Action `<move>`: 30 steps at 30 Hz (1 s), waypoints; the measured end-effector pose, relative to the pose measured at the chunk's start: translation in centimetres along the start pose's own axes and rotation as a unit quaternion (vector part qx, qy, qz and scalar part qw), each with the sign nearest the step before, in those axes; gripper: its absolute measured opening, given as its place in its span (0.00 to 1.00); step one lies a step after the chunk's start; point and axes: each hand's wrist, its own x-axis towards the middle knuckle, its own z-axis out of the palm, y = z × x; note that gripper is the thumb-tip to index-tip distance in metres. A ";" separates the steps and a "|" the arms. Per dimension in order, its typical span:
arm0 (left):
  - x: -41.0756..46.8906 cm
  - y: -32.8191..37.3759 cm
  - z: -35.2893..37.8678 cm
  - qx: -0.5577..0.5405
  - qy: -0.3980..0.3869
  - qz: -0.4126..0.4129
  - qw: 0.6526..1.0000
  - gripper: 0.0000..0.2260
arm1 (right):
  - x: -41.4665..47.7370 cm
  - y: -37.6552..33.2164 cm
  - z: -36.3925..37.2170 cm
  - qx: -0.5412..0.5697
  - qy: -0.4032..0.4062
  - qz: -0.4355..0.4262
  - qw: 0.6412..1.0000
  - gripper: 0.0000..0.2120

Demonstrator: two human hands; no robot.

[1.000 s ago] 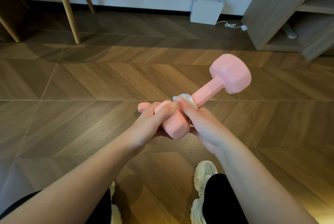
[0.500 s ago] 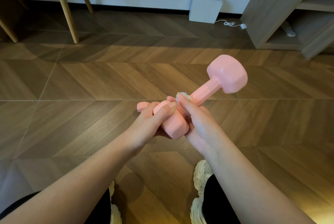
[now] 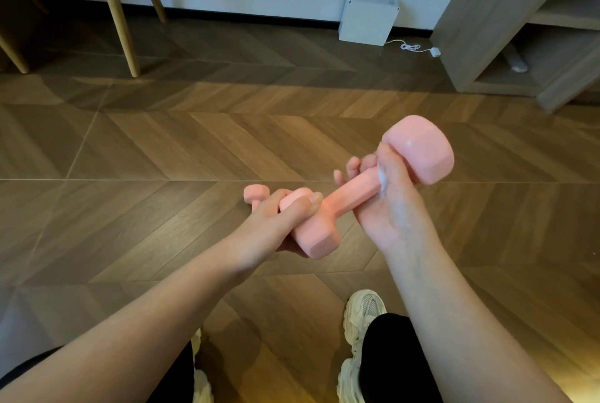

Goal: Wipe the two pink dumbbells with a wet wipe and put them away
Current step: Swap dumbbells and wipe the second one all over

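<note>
I hold a pink dumbbell (image 3: 418, 149) slanted in the air, its far head up to the right. My left hand (image 3: 279, 220) grips the near head. My right hand (image 3: 386, 204) is wrapped round the handle just below the far head, with a white wet wipe (image 3: 383, 180) pressed between palm and handle; only a sliver of the wipe shows. A second pink dumbbell (image 3: 255, 196) lies on the floor behind my left hand, mostly hidden.
Wooden chair legs (image 3: 113, 12) stand at the back left. A white box (image 3: 368, 17) with a cable sits against the wall. A wooden shelf unit (image 3: 506, 29) stands at the back right. My two shoes (image 3: 360, 321) are below.
My right hand has slid with the wipe up the handle from the near head to just under the far head. The left hand keeps its grip.
</note>
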 end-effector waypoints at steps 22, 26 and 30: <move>0.0 0.5 -0.1 -0.054 0.002 0.028 0.998 0.24 | -1.9 3.3 0.4 -0.179 -0.128 0.111 0.969 0.10; 0.1 0.2 0.1 -0.046 -0.012 0.035 0.998 0.33 | -1.6 3.0 0.8 -0.143 -0.072 0.092 0.983 0.07; 0.5 0.3 0.4 -0.042 -0.017 0.036 0.998 0.29 | -1.1 2.0 0.8 -0.080 -0.047 0.068 0.993 0.03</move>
